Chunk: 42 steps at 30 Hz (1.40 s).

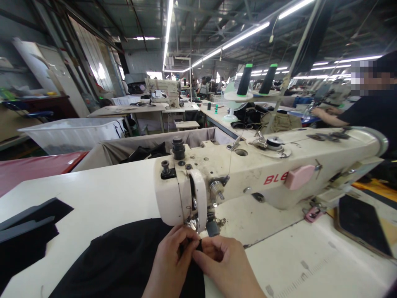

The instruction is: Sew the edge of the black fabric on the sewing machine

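Both hands pinched the black cloth [124, 260] just below the sewing machine [248, 174]: left hand [172, 258] and right hand [225, 258] met fingertip to fingertip, closed tight on its edge.

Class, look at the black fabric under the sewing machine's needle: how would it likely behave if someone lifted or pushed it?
The black fabric probably flops: it lies flat and spreads over the table. Pushed, it would likely bunch, since both hands pinch its edge. It looks light, though thickness is hard to judge.
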Available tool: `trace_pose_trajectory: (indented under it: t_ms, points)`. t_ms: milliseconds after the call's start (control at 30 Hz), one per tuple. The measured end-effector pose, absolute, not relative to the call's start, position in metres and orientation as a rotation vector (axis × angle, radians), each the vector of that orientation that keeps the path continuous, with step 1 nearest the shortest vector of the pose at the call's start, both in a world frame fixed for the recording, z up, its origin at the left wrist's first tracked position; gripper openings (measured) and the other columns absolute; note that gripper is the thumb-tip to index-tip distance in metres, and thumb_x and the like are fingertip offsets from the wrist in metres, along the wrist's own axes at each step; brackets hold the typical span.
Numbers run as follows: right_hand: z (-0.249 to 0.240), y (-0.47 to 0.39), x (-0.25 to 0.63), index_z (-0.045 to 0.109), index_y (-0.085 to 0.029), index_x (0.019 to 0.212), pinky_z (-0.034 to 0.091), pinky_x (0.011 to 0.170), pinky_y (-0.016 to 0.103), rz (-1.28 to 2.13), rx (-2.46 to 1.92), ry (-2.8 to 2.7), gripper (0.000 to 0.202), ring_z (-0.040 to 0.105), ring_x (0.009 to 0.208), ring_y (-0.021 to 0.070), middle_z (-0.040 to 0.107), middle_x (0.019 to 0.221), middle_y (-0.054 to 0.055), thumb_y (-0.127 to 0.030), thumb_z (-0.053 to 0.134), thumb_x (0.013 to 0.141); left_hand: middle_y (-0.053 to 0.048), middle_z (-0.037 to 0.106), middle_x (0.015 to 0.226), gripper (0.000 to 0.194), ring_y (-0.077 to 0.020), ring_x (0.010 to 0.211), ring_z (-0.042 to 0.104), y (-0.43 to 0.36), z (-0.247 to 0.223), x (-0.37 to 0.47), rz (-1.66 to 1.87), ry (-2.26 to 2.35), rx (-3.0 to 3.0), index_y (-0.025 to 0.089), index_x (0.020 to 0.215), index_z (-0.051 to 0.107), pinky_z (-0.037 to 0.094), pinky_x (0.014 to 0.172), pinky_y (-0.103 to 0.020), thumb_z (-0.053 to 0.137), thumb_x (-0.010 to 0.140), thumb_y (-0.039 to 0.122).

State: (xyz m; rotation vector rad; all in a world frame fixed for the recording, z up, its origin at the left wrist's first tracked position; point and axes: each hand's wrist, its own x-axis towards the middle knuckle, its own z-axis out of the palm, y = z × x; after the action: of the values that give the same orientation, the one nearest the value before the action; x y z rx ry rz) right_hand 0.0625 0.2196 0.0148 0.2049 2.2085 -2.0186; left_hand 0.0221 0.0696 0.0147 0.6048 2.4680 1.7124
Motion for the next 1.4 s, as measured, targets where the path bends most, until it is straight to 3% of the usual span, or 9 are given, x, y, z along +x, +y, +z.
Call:
trace_pose_trajectory:
  t_ms: [133,233,433,600,700,800,933,1133,1400]
  points:
    - [0.008,0.217,0.061,0.071,-0.014,0.083,0.046,0.055,0.023,-2.170,0.216,1.959,0.019,0.065,0.062,0.0185,0.070,0.070,0.005,-0.030,0.066,0.074,-0.003,0.063,0.101,0.021,-0.0159,0.089,0.060,0.059,0.020,0.015,1.578,2.455,0.639,0.022,0.108,0.063,0.047,0.084,-0.024,0.052,0.092,0.029]
    - [0.005,0.217,0.060,0.068,-0.012,0.085,0.054,0.060,0.028,-2.219,0.189,1.816,0.028,0.068,0.065,0.0211,0.070,0.072,0.006,-0.036,0.069,0.071,-0.002,0.067,0.094,0.020,-0.0160,0.090,0.062,0.050,0.031,0.007,1.404,2.347,0.711,0.021,0.102,0.065,0.046,0.084,-0.023,0.047,0.093,0.025]
    - [0.007,0.216,0.055,0.064,-0.011,0.086,0.054,0.057,0.024,-2.174,0.178,1.773,0.029,0.067,0.062,0.0180,0.067,0.068,0.005,-0.036,0.067,0.072,0.003,0.052,0.066,0.023,-0.0085,0.048,0.045,0.040,0.035,-0.001,1.262,2.272,0.567,0.016,0.097,0.063,0.034,0.045,-0.017,0.048,0.090,0.032]
    - [0.006,0.215,0.055,0.063,-0.011,0.089,0.056,0.057,0.029,-2.107,0.158,1.853,0.033,0.067,0.061,0.0210,0.064,0.066,0.005,-0.041,0.061,0.076,0.003,0.052,0.064,0.025,-0.0068,0.041,0.042,0.044,0.024,-0.004,1.276,2.267,0.510,0.013,0.088,0.059,0.033,0.039,-0.016,0.048,0.087,0.034]
    - [0.006,0.220,0.062,0.062,-0.013,0.102,0.056,0.064,0.034,-1.792,-0.002,2.500,0.025,0.065,0.069,0.0227,0.064,0.077,0.007,-0.023,0.052,0.081,0.003,0.053,0.059,0.018,-0.0073,0.037,0.044,0.051,0.023,-0.003,1.239,2.392,0.379,0.012,0.078,0.056,0.032,0.035,-0.016,0.048,0.085,0.027]
    - [0.003,0.225,0.069,0.056,-0.018,0.119,0.054,0.086,0.035,-1.160,-0.621,3.191,0.043,0.060,0.101,0.0240,0.062,0.114,0.009,-0.004,0.047,0.079,0.003,0.051,0.054,0.013,-0.0076,0.035,0.046,0.057,0.025,-0.003,1.194,2.523,0.244,0.012,0.068,0.054,0.030,0.033,-0.015,0.051,0.080,0.016]
    - [-0.003,0.227,0.066,0.058,-0.014,0.119,0.057,0.081,0.034,-0.692,-1.101,3.440,0.042,0.062,0.098,0.0234,0.064,0.121,0.006,-0.004,0.051,0.078,0.002,0.055,0.055,0.016,-0.0084,0.032,0.047,0.064,0.033,-0.001,1.171,2.546,0.141,0.012,0.069,0.056,0.030,0.031,-0.015,0.051,0.083,0.017]
    - [0.003,0.228,0.058,0.062,-0.014,0.114,0.056,0.075,0.035,-0.493,-1.169,3.476,0.027,0.063,0.094,0.0221,0.066,0.118,0.004,-0.018,0.045,0.093,0.002,0.057,0.056,0.016,-0.0094,0.031,0.048,0.071,0.041,0.000,1.167,2.571,0.074,0.012,0.070,0.055,0.032,0.030,-0.015,0.047,0.083,0.012]
    - [0.000,0.229,0.051,0.060,-0.013,0.118,0.054,0.080,0.038,-0.582,-1.177,3.462,0.039,0.064,0.093,0.0236,0.067,0.113,0.007,-0.024,0.026,0.102,0.000,0.060,0.058,0.016,-0.0110,0.032,0.052,0.071,0.034,-0.006,1.207,2.623,0.083,0.013,0.068,0.056,0.031,0.029,-0.016,0.048,0.082,0.015]
